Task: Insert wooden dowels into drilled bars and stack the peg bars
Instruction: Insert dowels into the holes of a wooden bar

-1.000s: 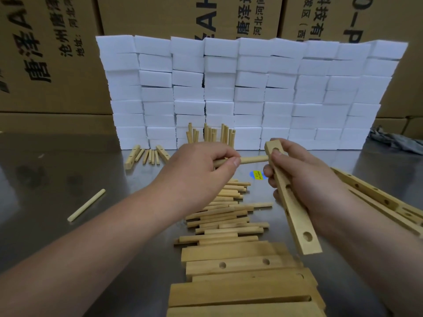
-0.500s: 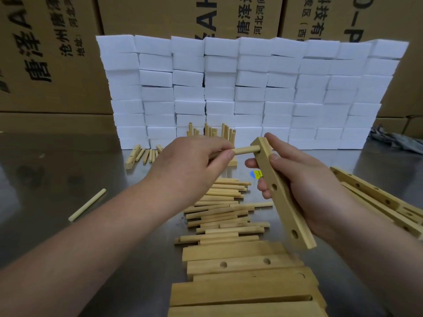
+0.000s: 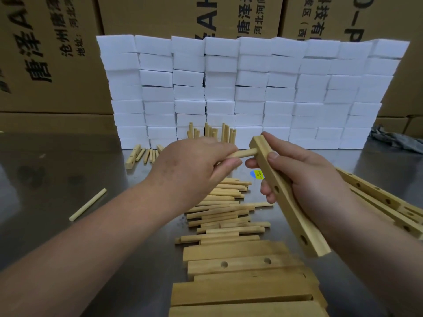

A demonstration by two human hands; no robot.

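From the head camera, we see a person's left hand [image 3: 190, 165] pinching a wooden dowel [image 3: 243, 153] between thumb and fingers, the dowel's far end seated in the top hole of a drilled bar [image 3: 288, 197]. The right hand [image 3: 304, 179] is wrapped around that bar, thumb pressed on its near edge, holding it tilted above the metal table [image 3: 45, 179] with its lower end toward us and two open holes showing along its face. Below the hands lies a loose pile of dowels [image 3: 224, 216]; nearer us, flat bars [image 3: 242, 264] lie side by side. More drilled bars [image 3: 384, 202] rest at the right. One stray dowel [image 3: 88, 204] lies apart at the left. Finished peg bars [image 3: 212, 133] stand against a wall of white foam blocks [image 3: 251, 88], with cardboard boxes [image 3: 45, 53] behind.
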